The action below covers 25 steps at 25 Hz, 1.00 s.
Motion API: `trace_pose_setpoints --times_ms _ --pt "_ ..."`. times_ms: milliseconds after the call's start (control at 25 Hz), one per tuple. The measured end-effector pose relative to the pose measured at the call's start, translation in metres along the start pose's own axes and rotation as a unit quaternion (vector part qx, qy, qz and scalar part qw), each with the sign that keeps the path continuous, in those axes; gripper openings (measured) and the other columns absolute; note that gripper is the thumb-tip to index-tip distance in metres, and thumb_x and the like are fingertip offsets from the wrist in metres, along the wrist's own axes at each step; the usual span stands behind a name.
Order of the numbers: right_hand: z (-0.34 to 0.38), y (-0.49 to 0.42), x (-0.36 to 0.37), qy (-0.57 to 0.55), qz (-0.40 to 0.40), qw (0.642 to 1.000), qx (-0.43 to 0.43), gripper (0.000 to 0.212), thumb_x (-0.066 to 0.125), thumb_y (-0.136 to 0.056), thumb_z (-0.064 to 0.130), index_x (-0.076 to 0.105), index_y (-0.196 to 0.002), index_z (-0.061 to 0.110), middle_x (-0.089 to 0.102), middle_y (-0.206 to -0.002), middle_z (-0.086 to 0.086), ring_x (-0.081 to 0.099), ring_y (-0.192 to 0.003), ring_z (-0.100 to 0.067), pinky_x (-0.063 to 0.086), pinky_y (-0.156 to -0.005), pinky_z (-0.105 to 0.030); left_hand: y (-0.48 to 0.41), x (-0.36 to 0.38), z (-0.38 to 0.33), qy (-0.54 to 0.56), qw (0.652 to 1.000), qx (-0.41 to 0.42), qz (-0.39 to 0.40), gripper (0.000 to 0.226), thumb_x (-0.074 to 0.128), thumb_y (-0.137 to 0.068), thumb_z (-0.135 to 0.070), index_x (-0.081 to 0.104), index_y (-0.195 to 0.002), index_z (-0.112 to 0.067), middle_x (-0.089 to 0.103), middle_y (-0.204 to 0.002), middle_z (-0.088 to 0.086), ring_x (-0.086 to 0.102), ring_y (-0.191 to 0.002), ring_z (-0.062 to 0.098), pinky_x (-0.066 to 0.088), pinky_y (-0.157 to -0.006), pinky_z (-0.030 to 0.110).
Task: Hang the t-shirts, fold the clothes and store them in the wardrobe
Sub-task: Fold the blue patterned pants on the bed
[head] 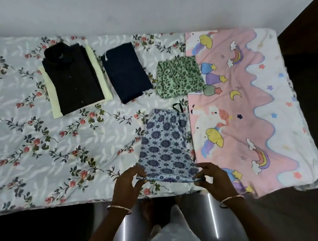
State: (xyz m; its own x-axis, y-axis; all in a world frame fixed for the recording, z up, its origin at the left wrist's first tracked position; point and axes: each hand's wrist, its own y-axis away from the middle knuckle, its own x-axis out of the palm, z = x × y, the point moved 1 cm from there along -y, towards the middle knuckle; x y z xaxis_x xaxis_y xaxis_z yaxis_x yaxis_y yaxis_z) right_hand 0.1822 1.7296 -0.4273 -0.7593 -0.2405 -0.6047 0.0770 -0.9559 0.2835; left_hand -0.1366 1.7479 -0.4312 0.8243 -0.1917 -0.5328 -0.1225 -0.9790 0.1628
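"What did the person wear?"
"A pale, faintly patterned garment (170,238). The forearms were bare."
"Jewellery?"
"The left bangle (119,208), thin and metal, sat up-left of the garment by the left hand (128,184). The right bangle (231,198) matched it, up-right by the right hand (213,179)."
"Feet?"
"One bare foot (148,209) showed above the garment."

There is just one view, from a camera on the person's head as they stand at the long near edge of the bed (43,169). It looks forward and steeply down, so the mattress runs across the picture from left to right, with the pale wall (144,10) behind it along the top. The wide lens bows the bed's edges. Closest to it, low in the middle, are the left hand (127,184) and right hand (215,179) at the hem of the blue patterned garment (166,144), with dark floor (298,223) below
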Motion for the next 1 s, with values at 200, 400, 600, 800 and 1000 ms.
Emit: trace_pose_setpoints --times_ms 200,400,600,800,1000 --pt "-0.001 -0.036 -0.008 -0.028 -0.004 1.000 0.009 0.034 0.064 -0.081 0.065 0.071 -0.087 0.032 0.075 -0.091 0.013 0.064 -0.092 0.007 0.043 -0.082 -0.006 -0.049 0.003 0.003 0.005 0.999 0.042 0.009 0.005 0.056 -0.092 -0.028 0.060 -0.094 -0.024 0.067 -0.089 -0.014 0.065 -0.074 0.003 0.052 -0.063 0.021" --pt "-0.021 -0.136 -0.009 -0.033 -0.075 0.996 0.019 0.011 0.071 -0.092 0.029 0.066 -0.086 0.021 0.068 -0.079 0.004 0.060 -0.072 0.004 0.042 -0.064 -0.009 -0.161 0.029 0.016 0.006 0.997 0.073 -0.037 0.009 0.052 -0.102 -0.016 0.061 -0.102 -0.017 0.065 -0.088 -0.011 0.060 -0.073 0.000 0.047 -0.059 0.019" --pt "-0.062 -0.242 0.007 -0.105 -0.171 0.977 0.078 0.010 0.075 -0.088 0.024 0.069 -0.087 0.017 0.069 -0.080 -0.006 0.062 -0.074 -0.018 0.054 -0.077 -0.039 -0.254 0.066 0.040 -0.016 0.996 0.053 -0.072 0.018 0.050 -0.101 -0.016 0.063 -0.113 -0.017 0.062 -0.076 -0.006 0.053 -0.060 0.001 0.038 -0.056 0.024" --pt "-0.105 -0.291 0.045 -0.113 -0.158 0.966 0.168 0.033 0.062 -0.098 0.032 0.061 -0.127 0.016 0.067 -0.118 -0.007 0.063 -0.103 -0.025 0.049 -0.092 -0.034 -0.291 0.099 0.081 -0.040 0.993 -0.084 -0.078 0.030 0.045 -0.104 -0.022 0.053 -0.130 -0.010 0.069 -0.112 0.015 0.065 -0.097 0.033 0.047 -0.077 0.035" --pt "-0.109 -0.243 0.067 -0.254 -0.129 0.915 0.285 0.059 0.066 -0.089 0.053 0.051 -0.133 0.017 0.062 -0.120 -0.004 0.060 -0.103 -0.022 0.047 -0.086 -0.036 -0.254 0.121 0.097 -0.013 0.972 -0.236 -0.013 0.047 0.047 -0.098 -0.054 0.056 -0.109 -0.009 0.063 -0.097 0.007 0.058 -0.091 0.025 0.036 -0.076 0.031"
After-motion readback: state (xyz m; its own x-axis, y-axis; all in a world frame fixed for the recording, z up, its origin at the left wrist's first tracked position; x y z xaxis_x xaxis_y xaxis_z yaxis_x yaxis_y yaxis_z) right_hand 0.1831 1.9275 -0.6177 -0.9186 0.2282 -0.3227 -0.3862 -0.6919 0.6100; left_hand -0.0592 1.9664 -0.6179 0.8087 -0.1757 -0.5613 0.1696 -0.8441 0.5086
